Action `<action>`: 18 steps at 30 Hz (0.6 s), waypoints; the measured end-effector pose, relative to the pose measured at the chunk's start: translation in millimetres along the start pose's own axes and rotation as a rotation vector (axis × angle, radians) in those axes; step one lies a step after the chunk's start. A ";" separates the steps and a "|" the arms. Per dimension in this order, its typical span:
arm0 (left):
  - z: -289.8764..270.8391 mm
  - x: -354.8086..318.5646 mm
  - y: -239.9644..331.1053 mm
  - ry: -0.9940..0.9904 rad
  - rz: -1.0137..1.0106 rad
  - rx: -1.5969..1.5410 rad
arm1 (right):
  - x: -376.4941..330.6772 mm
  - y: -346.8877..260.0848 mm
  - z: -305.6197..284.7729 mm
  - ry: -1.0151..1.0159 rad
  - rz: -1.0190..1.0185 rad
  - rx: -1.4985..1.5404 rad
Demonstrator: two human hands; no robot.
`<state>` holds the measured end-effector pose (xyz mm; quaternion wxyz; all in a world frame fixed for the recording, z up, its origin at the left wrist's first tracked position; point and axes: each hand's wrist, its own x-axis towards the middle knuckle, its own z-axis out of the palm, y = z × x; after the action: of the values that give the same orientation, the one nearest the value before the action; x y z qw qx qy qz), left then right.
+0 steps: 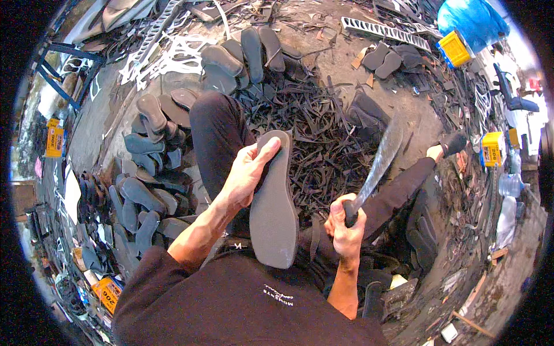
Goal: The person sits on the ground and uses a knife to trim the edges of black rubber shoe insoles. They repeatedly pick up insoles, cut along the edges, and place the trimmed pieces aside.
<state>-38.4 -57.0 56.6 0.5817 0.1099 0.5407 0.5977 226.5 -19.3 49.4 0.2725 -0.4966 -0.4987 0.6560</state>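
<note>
My left hand (249, 168) grips a dark grey shoe sole (273, 207) near its far end, thumb pressed on the flat face. The sole stands lengthwise over my lap, its wider end close to my shirt. In my right hand (346, 228) is the dark handle of a long knife (381, 161), fingers wrapped round it. Its broad, worn blade points up and to the right, apart from the sole. Beyond the sole, between my legs, lies a heap of thin black trimmings (314, 135).
Piles of grey soles (138, 196) lie on the left, with more (252, 55) beyond my knee. A few soles (384, 60) rest at the far right. White cut-out strips (179, 55) litter the back left. A blue bag (473, 26) and yellow boxes (492, 149) stand on the right.
</note>
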 end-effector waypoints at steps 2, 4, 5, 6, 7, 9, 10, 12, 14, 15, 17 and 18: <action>-3.3 0.6 -6.3 -0.066 0.045 -0.024 | 1.7 -13.6 6.4 0.128 -0.240 -0.447; -4.7 -5.0 -7.7 -0.175 0.021 0.010 | 5.6 -7.4 6.5 0.087 -0.510 -0.576; -1.7 -8.5 -7.7 -0.201 -0.018 -0.015 | 6.8 -5.1 11.3 0.102 -0.656 -0.618; 1.8 -12.8 -6.8 -0.226 -0.056 -0.039 | -2.2 -6.4 13.9 0.031 -0.514 -0.612; 3.6 -15.9 -6.2 -0.248 -0.092 -0.062 | -7.1 -10.5 19.9 0.025 -0.482 -0.653; 3.6 -19.5 -9.5 -0.265 -0.109 -0.119 | -19.7 2.1 25.6 0.036 -0.396 -0.598; 3.6 -21.1 -11.9 -0.256 -0.090 -0.142 | -25.9 10.3 24.4 0.043 -0.419 -0.617; 6.5 -22.7 -8.3 -0.272 -0.081 -0.158 | -36.3 28.9 21.8 0.114 -0.520 -0.683; 10.7 -28.9 1.2 -0.315 -0.092 -0.138 | -39.5 32.7 17.3 0.119 -0.514 -0.681; 11.7 -30.8 3.9 -0.335 -0.087 -0.125 | -35.8 24.5 14.5 0.097 -0.486 -0.655; 13.0 -32.3 4.0 -0.387 -0.050 -0.072 | -25.0 2.5 9.9 0.056 -0.448 -0.671; 10.8 -29.9 3.7 -0.412 -0.075 -0.049 | -19.6 -13.5 5.6 0.001 -0.434 -0.659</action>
<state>-23.4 -74.8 78.6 0.7042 0.1954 0.3995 0.5535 226.6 -33.5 69.4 0.2313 -0.4408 -0.7759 0.3875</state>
